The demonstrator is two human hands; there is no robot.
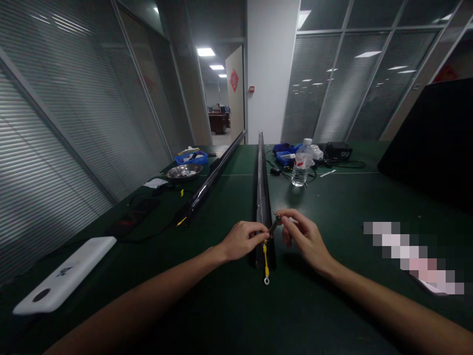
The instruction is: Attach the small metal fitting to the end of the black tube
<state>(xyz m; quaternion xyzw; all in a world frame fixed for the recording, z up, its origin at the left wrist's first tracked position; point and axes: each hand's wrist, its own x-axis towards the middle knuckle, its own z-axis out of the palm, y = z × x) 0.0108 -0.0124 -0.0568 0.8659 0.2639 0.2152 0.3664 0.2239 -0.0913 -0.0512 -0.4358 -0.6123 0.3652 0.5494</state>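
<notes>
A long dark channel-shaped rail [262, 197] runs away from me along the middle of the table. At its near end is a short yellow wire [266, 259] with a metal ring terminal [266, 280]. My left hand [244, 240] lies over this end, thumb and forefinger closed near the wire's upper end; what they pinch is hidden. My right hand [303, 237] is just right of the rail, thumb and forefinger closed on a small dark narrow piece [274, 225]. The piece slants down toward my left fingertips; its exact kind is too small to tell.
Left of the rail lies a second dark rail [212, 182]. Further left are a white oblong case [66, 273], a metal bowl [184, 171] and a blue tray [192, 158]. A water bottle [301, 165], blue bins [286, 157] and cables stand back right; a black panel [432, 143] rises at far right.
</notes>
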